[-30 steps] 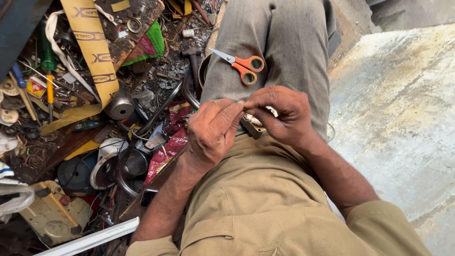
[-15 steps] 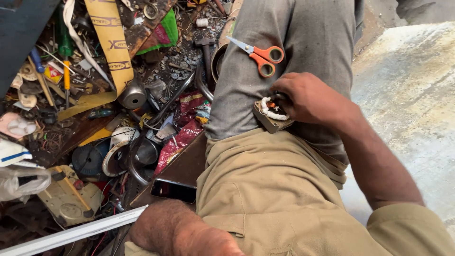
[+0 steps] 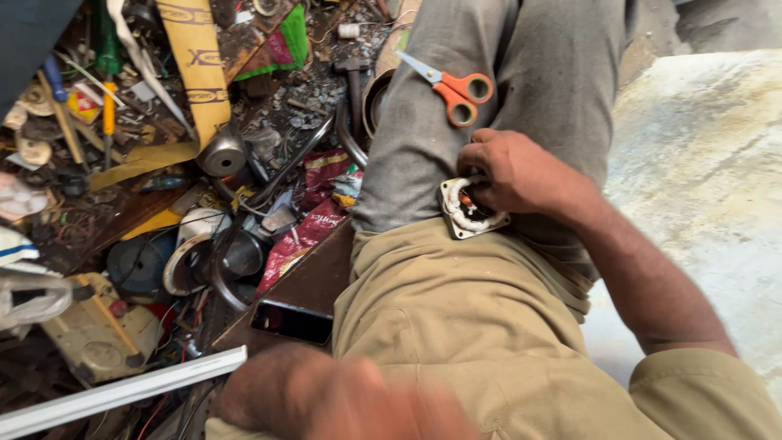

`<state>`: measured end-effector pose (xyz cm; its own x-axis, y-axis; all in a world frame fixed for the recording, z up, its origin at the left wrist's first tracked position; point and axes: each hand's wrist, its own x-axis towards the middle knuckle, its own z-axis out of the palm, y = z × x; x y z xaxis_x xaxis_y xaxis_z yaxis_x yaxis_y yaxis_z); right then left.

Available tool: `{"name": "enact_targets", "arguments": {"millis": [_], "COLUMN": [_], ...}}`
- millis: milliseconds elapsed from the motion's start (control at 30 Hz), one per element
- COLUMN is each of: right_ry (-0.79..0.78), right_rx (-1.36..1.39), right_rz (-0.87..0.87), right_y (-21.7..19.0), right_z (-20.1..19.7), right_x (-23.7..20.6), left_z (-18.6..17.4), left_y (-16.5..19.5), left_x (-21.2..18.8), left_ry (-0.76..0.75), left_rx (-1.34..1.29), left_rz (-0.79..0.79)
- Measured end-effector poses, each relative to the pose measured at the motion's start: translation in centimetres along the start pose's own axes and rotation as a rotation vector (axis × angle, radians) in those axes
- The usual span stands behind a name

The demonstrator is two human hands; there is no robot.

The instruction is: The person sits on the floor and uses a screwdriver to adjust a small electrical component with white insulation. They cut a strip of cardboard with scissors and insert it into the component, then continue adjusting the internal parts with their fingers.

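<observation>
My right hand [image 3: 515, 173] grips a small square metal plate with a white round part and orange wires [image 3: 466, 215], pressed against my lap where grey trousers meet my tan shirt. My left hand [image 3: 342, 403] is blurred at the bottom edge, near my body, apart from the plate; its fingers cannot be made out. Orange-handled scissors [image 3: 452, 88] lie on my grey trouser leg just above the right hand. A dark phone [image 3: 292, 321] rests on a brown board beside my left hand.
A heap of scrap fills the left: a yellow strap [image 3: 195, 77], a metal cylinder [image 3: 221, 155], a round speaker-like ring [image 3: 186, 262], red wrappers [image 3: 303, 232], screwdrivers [image 3: 107, 106], a white bar [image 3: 122, 391]. Pale concrete floor [image 3: 709, 179] lies on the right.
My left hand left the plate and dropped down toward the bottom edge. My right hand kept hold of the plate. The view shifted slightly right.
</observation>
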<state>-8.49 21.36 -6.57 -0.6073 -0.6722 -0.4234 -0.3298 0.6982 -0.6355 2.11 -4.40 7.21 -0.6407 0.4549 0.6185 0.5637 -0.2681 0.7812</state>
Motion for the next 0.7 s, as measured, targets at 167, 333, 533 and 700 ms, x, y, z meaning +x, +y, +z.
{"name": "enact_targets", "arguments": {"millis": [167,333,533,700], "right_ry": [0.164,0.206,0.407,0.416], "right_rx": [0.141,0.152,-0.006,-0.092], "right_rz": [0.002,0.068,0.141,0.195], "right_y": [-1.1,-2.4,-6.3,-8.3], "right_z": [0.3,-1.9,-5.5,-6.2], "right_x": [-1.8,-2.7,-3.6,-2.9], "left_z": [-0.7,1.7,4.8,5.9], "left_y": [-4.6,-9.5,-12.2,-13.5], "left_x": [-2.4,-6.2,-7.7,-8.4], "left_ry": [0.181,0.400,0.544,0.461], "left_rx": [0.415,0.329,-0.445,-0.693], "left_rz": [-0.416,-0.676,-0.820,-0.801]}}
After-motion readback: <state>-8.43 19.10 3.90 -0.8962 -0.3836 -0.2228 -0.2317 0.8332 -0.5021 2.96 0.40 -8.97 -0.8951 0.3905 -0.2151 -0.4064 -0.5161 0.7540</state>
